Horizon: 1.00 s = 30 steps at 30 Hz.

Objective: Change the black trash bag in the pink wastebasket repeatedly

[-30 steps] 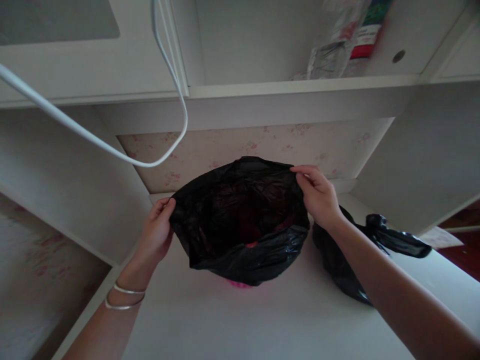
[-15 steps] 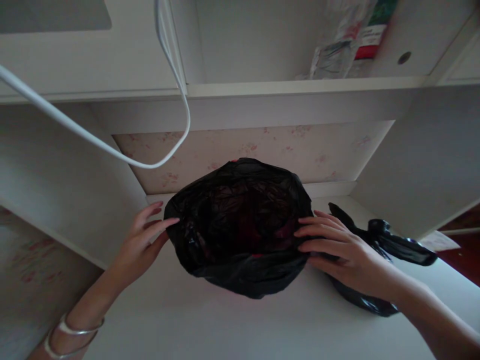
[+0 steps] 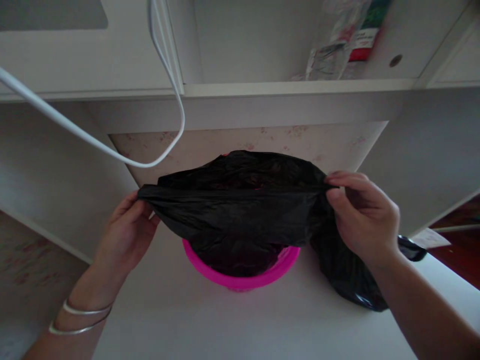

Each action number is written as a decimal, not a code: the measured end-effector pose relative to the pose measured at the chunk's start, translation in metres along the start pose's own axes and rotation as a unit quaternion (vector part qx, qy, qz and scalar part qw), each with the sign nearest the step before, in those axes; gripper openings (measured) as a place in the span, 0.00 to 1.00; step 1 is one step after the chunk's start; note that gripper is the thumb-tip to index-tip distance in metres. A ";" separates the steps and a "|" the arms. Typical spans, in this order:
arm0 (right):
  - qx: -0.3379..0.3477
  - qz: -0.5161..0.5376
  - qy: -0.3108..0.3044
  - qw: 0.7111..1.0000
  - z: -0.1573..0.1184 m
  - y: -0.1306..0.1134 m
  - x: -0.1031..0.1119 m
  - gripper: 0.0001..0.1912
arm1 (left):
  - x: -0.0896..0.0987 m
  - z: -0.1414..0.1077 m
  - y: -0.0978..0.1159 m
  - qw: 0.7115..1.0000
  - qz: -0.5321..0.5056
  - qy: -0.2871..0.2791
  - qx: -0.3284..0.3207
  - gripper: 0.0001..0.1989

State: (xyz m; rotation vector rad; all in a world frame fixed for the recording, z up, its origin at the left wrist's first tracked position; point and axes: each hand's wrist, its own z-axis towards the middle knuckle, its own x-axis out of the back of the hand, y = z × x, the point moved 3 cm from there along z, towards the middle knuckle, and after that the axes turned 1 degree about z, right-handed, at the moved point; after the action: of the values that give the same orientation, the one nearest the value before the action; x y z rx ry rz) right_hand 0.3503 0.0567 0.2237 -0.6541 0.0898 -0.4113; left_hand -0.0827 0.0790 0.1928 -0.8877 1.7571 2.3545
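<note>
A black plastic bag (image 3: 232, 215) is stretched wide between both hands, its edge pulled up above a pink bin (image 3: 243, 282). The bin's front rim shows below the bag, and the bag's lower part hangs inside it. My left hand (image 3: 129, 230) pinches the bag's left corner. At the right end, my right hand (image 3: 362, 212) grips the edge between thumb and fingers. Behind my right wrist sits a second black bag (image 3: 348, 275), partly hidden by the hand and forearm.
White cable (image 3: 131, 161) loops down at the upper left. Above is a white shelf (image 3: 300, 89) holding a clear plastic package (image 3: 328, 57) and a red and green packet (image 3: 365, 42). White panels stand on both sides; paper (image 3: 431, 238) lies at the right.
Both hands have moved outward, lifting the front edge of the bag and drawing it taut. The pink bin rim has come into view. Both hands have closed on the bag.
</note>
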 end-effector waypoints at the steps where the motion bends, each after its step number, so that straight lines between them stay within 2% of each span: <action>1: -0.007 0.042 -0.010 0.999 0.001 0.007 -0.003 0.18 | 0.000 0.002 -0.001 1.000 -0.013 0.013 -0.005 0.10; 2: -0.024 0.083 -0.034 0.996 0.001 0.015 -0.005 0.29 | 0.001 0.004 -0.004 0.999 -0.021 0.025 -0.008 0.09; 4: -0.086 0.137 -0.121 0.979 -0.004 0.033 -0.011 0.47 | 0.007 0.009 -0.011 0.999 -0.024 0.040 0.000 0.10; 5: -0.115 0.144 -0.168 0.968 -0.007 0.041 -0.014 0.51 | 0.011 0.011 -0.015 0.999 -0.024 0.046 0.008 0.11; 7: -0.146 0.123 -0.232 0.954 -0.011 0.049 -0.021 0.54 | 0.019 0.015 -0.021 0.998 -0.026 0.060 0.022 0.13; 9: -0.149 0.074 -0.260 0.951 -0.010 0.048 -0.028 0.48 | 0.024 0.014 -0.023 0.996 -0.034 0.072 0.026 0.14; 12: -0.147 -0.010 -0.305 0.941 -0.001 0.035 -0.042 0.19 | 0.026 0.000 -0.024 0.995 -0.050 0.085 0.010 0.16; 13: -0.150 -0.031 -0.310 0.938 0.002 0.031 -0.047 0.14 | 0.026 -0.009 -0.026 0.995 -0.055 0.088 0.000 0.17; 15: -0.152 -0.037 -0.271 0.950 0.010 0.023 -0.054 0.14 | 0.027 -0.033 -0.031 0.994 -0.051 0.091 -0.019 0.19; 17: -0.143 -0.008 -0.185 0.972 0.019 0.015 -0.059 0.12 | 0.029 -0.059 -0.037 0.996 -0.006 0.088 -0.023 0.17; 20: -0.112 0.036 -0.086 0.989 0.032 -0.002 -0.070 0.10 | 0.031 -0.094 -0.041 0.987 0.154 0.048 -0.002 0.16; 22: -0.076 0.049 -0.092 0.992 0.039 -0.019 -0.083 0.10 | 0.027 -0.108 -0.038 0.957 0.289 -0.010 -0.008 0.22; 24: -0.023 0.042 -0.162 0.986 0.042 -0.041 -0.101 0.10 | 0.020 -0.112 -0.034 0.915 0.396 -0.065 -0.037 0.28; 26: 0.039 0.016 -0.273 0.961 0.038 -0.063 -0.121 0.13 | 0.014 -0.108 -0.033 0.881 0.455 -0.113 -0.066 0.31; 28: 0.099 0.001 -0.390 0.916 0.029 -0.084 -0.141 0.19 | 0.012 -0.100 -0.040 0.862 0.476 -0.163 -0.069 0.31; 30: 0.150 0.013 -0.484 0.862 0.015 -0.100 -0.156 0.25 | 0.017 -0.089 -0.048 0.849 0.500 -0.141 -0.096 0.30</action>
State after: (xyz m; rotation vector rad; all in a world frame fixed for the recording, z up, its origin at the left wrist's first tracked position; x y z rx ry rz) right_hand 0.1759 0.0559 0.2893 -0.4873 -0.9121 -0.0262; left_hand -0.0421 0.0108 0.1275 0.5702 2.1688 3.0051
